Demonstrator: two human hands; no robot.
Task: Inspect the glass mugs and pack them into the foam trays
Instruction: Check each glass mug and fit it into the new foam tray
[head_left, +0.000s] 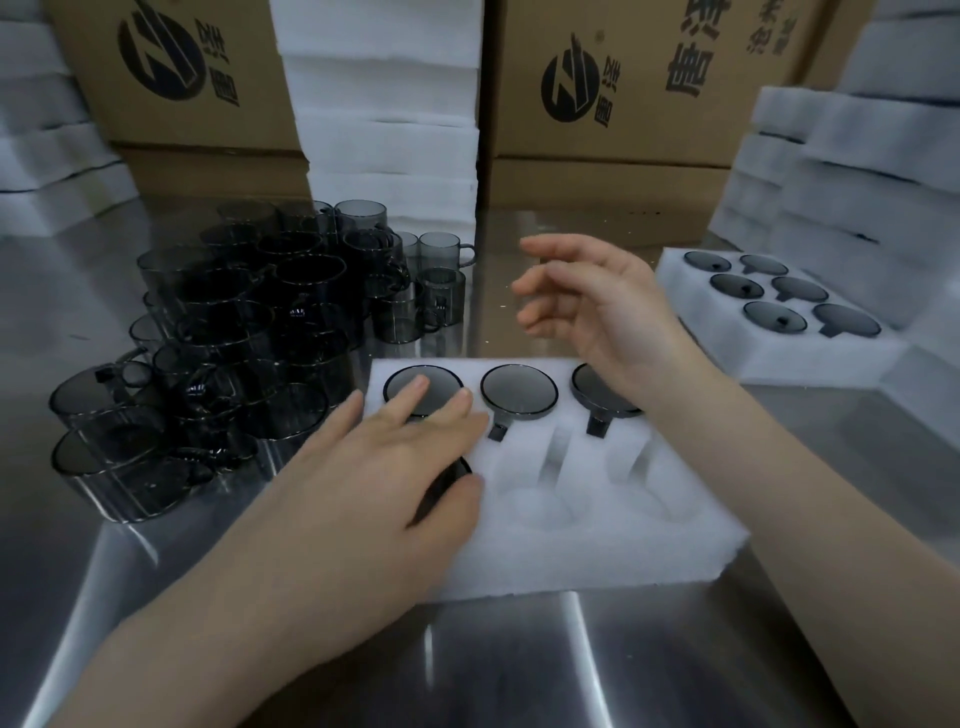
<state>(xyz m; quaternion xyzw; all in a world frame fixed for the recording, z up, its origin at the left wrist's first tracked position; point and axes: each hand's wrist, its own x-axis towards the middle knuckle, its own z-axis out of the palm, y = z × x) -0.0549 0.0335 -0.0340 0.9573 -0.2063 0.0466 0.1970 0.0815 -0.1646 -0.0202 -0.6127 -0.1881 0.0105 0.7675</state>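
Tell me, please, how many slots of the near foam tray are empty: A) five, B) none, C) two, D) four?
C: three back-row mugs fill the far side of the near foam tray, the left hand rests on a fourth mug at front left, and only the front middle slot and front right slot show bare foam.

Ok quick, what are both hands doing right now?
Left hand: open, flat fingers pressing a mug into the foam tray.
Right hand: open, holding nothing.
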